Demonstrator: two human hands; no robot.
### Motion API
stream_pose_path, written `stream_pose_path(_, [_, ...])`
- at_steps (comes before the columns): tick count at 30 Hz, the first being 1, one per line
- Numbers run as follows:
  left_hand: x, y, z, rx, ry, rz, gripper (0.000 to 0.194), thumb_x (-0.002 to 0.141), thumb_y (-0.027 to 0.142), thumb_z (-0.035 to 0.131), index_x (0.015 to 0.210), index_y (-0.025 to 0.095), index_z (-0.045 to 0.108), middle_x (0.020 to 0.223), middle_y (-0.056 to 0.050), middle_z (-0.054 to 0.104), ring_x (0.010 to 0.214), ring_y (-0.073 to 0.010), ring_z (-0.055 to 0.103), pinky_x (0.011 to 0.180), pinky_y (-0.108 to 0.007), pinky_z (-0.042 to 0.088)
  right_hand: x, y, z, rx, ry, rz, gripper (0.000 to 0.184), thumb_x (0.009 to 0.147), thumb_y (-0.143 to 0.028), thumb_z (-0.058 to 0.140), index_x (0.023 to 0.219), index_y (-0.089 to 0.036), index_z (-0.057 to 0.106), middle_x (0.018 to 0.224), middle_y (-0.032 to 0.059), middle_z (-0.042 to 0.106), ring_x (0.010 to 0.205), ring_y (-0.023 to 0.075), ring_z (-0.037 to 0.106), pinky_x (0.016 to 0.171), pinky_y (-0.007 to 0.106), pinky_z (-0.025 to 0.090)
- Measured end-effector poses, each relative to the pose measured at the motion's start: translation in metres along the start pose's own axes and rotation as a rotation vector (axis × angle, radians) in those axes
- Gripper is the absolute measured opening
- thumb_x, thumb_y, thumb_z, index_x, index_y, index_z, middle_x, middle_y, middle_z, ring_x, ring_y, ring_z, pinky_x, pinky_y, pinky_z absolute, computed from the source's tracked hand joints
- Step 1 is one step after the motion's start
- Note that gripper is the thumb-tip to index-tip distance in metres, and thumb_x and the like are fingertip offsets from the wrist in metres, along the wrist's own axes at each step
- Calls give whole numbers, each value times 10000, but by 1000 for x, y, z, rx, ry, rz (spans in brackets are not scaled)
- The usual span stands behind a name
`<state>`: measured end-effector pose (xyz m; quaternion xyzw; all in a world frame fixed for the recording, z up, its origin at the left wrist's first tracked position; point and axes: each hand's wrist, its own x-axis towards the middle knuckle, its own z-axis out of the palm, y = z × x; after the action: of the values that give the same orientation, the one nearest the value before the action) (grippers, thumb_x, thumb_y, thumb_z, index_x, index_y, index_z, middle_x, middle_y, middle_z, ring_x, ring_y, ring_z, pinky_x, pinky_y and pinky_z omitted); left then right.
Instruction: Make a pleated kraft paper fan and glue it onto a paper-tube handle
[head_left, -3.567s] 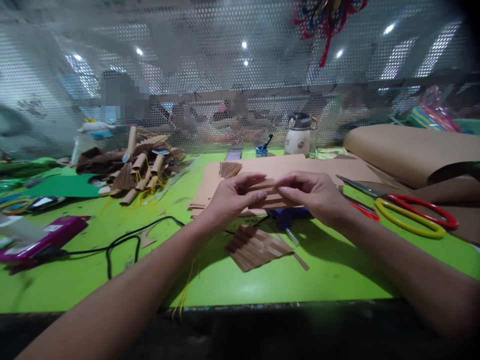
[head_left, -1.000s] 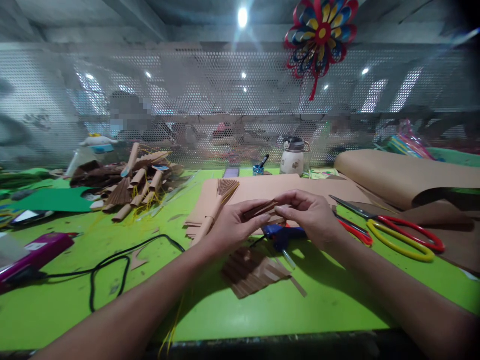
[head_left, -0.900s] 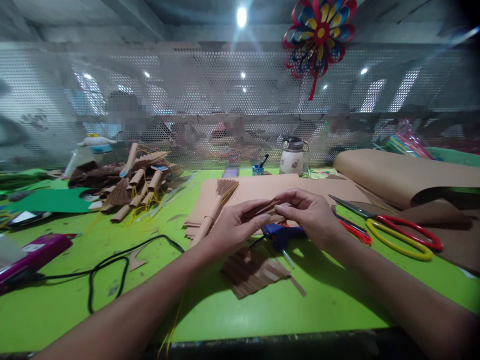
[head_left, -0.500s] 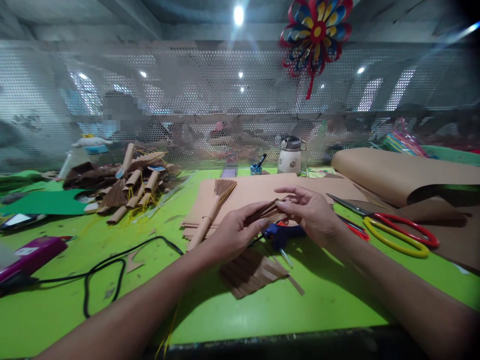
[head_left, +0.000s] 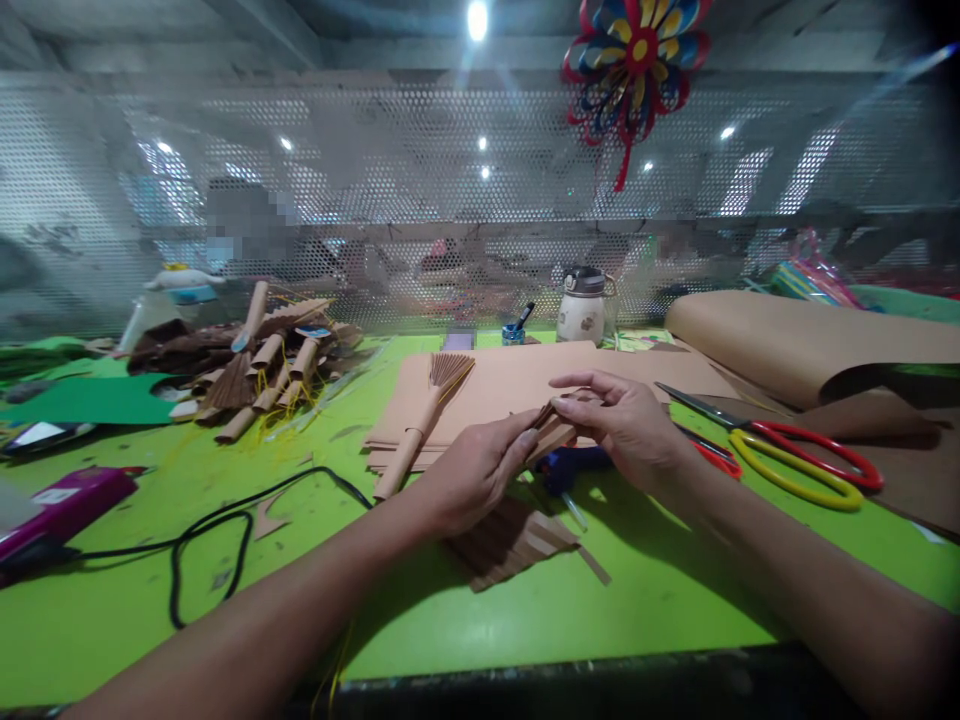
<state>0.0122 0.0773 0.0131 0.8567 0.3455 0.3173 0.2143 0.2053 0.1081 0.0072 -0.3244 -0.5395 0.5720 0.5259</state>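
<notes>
Pleated brown paper (head_left: 550,436) pinched above the green table (head_left: 660,570), between both hands: left hand (head_left: 471,474) closed on its near end, right hand (head_left: 624,424) gripping the far end with thumb and fingers. Just below, blue glue gun (head_left: 568,467) and more pleated paper (head_left: 508,541) lying flat. Further out: paper fan (head_left: 424,420) on kraft sheets (head_left: 517,380), scissors (head_left: 796,458) at right, black cord (head_left: 225,520) at left.

Pleated strip (head_left: 551,432): matt brown kraft paper, ribbed. Sheets (head_left: 517,385) at 12 o'clock of it: same matt paper, smooth. Table top (head_left: 465,630): glossy green. Scissors (head_left: 795,462) at 3 o'clock: metal blades, glossy plastic handles. Screen (head_left: 375,180): perforated metal.
</notes>
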Motion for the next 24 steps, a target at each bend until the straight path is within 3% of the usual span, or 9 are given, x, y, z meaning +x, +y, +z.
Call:
stream_pose_path(6, [0, -2, 2, 197, -70, -54, 381, 963, 340, 308, 1255, 206, 513, 928, -73, 689, 762, -187, 616, 712, -302, 444, -1, 1, 2, -31, -13, -7, 390, 629, -288, 796, 965, -148, 658, 700, 25, 674, 613, 155, 636, 610, 310, 527])
stream_pose_path(12, [-1, 2, 3, 212, -60, -46, 356, 964, 332, 300, 1208, 203, 525, 922, -74, 676, 754, -186, 605, 696, -301, 435, -3, 2, 3, -66, 11, -49, 361, 642, -300, 781, 950, -152, 666, 666, 15, 664, 590, 151, 634, 591, 303, 538])
stream_pose_path(17, [-2, 3, 3, 150, -84, -60, 367, 960, 315, 312, 1279, 219, 466, 1032, -84, 672, 859, -204, 616, 759, -317, 444, -3, 0, 5, -131, 48, -96, 340, 643, -310, 782, 927, -152, 681, 642, 8, 647, 562, 135, 610, 562, 276, 518])
stream_pose_path(24, [-1, -6, 4, 79, -36, -101, 450, 942, 253, 333, 1389, 229, 374, 961, -86, 684, 711, -165, 601, 693, -296, 455, -1, -4, 2, -119, -19, -62, 360, 679, -329, 760, 976, -155, 651, 731, 34, 678, 596, 135, 624, 590, 289, 517])
